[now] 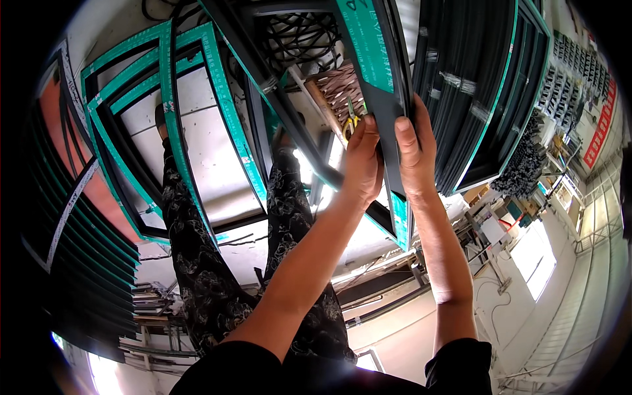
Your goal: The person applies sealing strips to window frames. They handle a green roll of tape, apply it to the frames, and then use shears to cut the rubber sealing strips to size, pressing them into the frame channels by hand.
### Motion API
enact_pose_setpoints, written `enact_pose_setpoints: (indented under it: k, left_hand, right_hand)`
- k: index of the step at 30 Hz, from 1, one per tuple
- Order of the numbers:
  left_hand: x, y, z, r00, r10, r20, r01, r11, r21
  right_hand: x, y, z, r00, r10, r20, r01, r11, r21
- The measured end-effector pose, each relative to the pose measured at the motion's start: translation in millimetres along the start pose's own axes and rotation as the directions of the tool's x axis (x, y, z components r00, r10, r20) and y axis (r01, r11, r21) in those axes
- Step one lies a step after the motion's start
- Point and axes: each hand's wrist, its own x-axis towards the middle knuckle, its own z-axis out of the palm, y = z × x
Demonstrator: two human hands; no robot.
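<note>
A dark rectangular frame [385, 108] with printed green film on its face stands tilted in front of me. It looks like a window or door frame. My left hand [363, 158] is closed on the left edge of its upright bar, thumb pointing up. On the right edge of the same bar, my right hand [417, 155] is closed, thumb laid along the face; its other fingers are mostly hidden behind the bar. Just left of my left fingertips is a yellow-handled cutting tool [351, 124], partly covered.
Green-filmed frames [170, 92] lean together at left, around my legs. A thick stack of black frames [454, 85] stands close on the right. Brown strips [339, 89] lie beyond my left hand. Dark slatted panels [89, 283] fill the far left.
</note>
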Motion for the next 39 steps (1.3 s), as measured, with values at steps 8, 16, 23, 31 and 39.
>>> enact_pose_setpoints:
  k: [8, 16, 23, 31, 39]
  left_hand:
    - [-4.4, -5.0, -1.9, 0.998, -0.043, -0.035, 0.041, 0.997, -0.065]
    - [-0.4, 5.8, -14.1, 0.998, -0.064, -0.007, 0.064, 0.997, 0.051]
    - [0.2, -1.4, -11.9, 0.997, -0.033, -0.073, 0.048, 0.975, 0.216]
    - [4.8, 5.9, -10.6, 0.990, -0.047, -0.131, 0.079, 0.966, 0.246]
    - [-41.6, 61.9, -15.9, 0.972, -0.144, -0.185, 0.183, 0.959, 0.215]
  right_hand:
    - [-6.6, 4.7, -3.1, 0.997, -0.076, 0.014, 0.077, 0.992, -0.100]
    - [-8.2, -6.0, 7.1, 1.000, 0.016, -0.018, -0.017, 0.997, -0.073]
    - [-7.0, -0.4, 3.2, 1.000, -0.013, 0.025, 0.014, 0.999, -0.033]
    - [-6.1, -3.7, 7.8, 1.000, 0.016, 0.000, -0.016, 0.998, -0.056]
    - [-57.0, -25.5, 53.5, 0.997, -0.070, -0.034, 0.063, 0.985, -0.160]
